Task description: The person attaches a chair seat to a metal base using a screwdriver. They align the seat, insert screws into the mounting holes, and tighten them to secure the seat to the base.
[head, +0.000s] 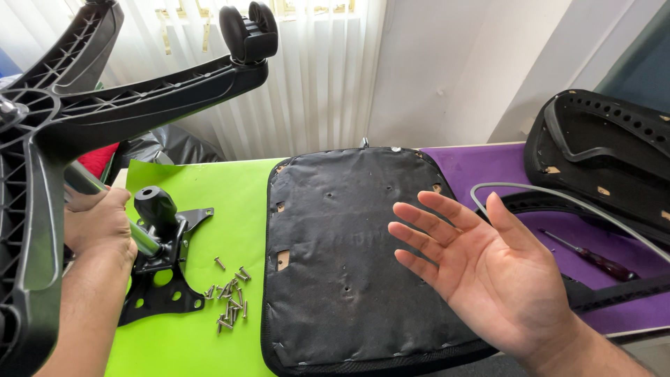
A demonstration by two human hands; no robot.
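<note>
My left hand (98,223) grips the metal gas cylinder (143,241) of a black star-shaped chair base (42,132), which is lifted and tilted, one caster wheel (249,31) pointing up. The cylinder's lower end reaches the black tilt mechanism plate (162,269) lying on the green sheet. My right hand (481,269) hovers open, palm up, over the right edge of the upturned black seat cushion (342,258). It holds nothing.
Several loose screws (229,300) lie on the green sheet (209,202) beside the mechanism. A black chair backrest (607,153), a grey curved tube (558,199) and a dark-handled screwdriver (593,258) rest on the purple sheet at right. White curtains hang behind.
</note>
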